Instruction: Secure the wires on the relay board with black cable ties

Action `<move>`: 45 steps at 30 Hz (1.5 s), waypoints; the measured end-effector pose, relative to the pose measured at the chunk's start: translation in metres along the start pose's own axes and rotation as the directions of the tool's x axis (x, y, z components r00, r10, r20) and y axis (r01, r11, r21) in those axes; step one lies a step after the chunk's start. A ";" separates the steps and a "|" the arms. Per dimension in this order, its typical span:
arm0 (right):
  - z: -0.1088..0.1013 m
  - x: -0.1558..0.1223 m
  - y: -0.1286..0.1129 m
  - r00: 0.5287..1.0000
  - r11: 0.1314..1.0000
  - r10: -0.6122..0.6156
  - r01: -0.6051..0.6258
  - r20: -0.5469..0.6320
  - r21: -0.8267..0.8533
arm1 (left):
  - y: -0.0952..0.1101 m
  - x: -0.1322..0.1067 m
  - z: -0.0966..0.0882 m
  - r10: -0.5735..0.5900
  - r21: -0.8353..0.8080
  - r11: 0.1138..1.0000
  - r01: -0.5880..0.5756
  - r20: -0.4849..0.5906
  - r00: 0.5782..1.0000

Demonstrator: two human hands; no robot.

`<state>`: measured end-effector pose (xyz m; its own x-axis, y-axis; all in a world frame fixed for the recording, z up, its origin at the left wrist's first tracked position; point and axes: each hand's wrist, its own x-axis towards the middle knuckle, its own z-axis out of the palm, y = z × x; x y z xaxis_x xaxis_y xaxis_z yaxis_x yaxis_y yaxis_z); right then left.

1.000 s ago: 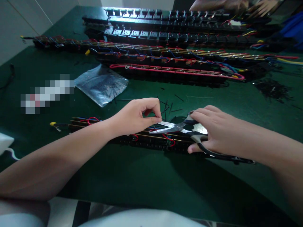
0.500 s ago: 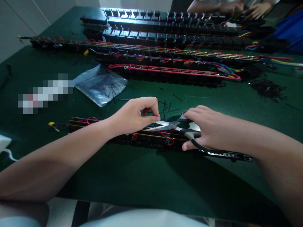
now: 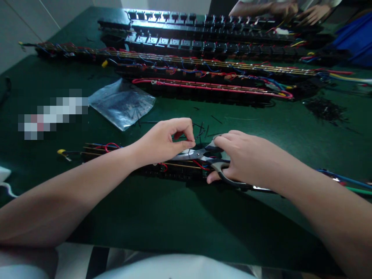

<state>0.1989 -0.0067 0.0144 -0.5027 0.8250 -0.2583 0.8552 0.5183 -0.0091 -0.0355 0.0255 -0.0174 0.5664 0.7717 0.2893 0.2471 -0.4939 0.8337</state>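
My left hand is closed in a pinch on the thin end of a black cable tie, just above a long black strip assembly fitted with brass rods and red wires. In my right hand are grey-and-black scissors, fingers and thumb through the handles. Their blades point left and reach beneath my left fingertips, close to the tie. The blade tips are hidden behind my left hand. Part of the assembly is covered by both hands.
Loose black cable ties lie just beyond my hands, and a bigger pile sits right. A clear plastic bag holds more ties. Several wired strip assemblies stretch across the green table's back. Another person's hands work at the far right.
My right hand has pushed the scissors left, so the blades are further under my left fingers and closer together. My left hand keeps its pinch. The view has shifted slightly.
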 end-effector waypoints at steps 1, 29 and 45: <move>-0.002 -0.003 0.001 1.000 1.000 0.025 -0.025 0.003 -0.015 | -0.001 0.001 -0.001 -0.002 -0.012 1.000 0.001 -0.031 1.000; 0.019 -0.057 0.107 0.966 0.976 0.209 -0.195 -0.152 0.100 | 0.017 -0.009 0.014 0.011 0.584 0.756 -0.296 0.440 0.898; 0.047 -0.042 0.034 0.939 0.985 -0.155 0.169 -0.306 0.020 | 0.081 -0.040 0.001 -0.225 0.927 0.328 -0.180 0.262 0.939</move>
<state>0.2551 -0.0344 -0.0201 -0.6434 0.7636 0.0545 0.7602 0.6457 -0.0716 -0.0376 -0.0456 0.0381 0.6822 0.7301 -0.0390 0.7079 -0.6729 -0.2147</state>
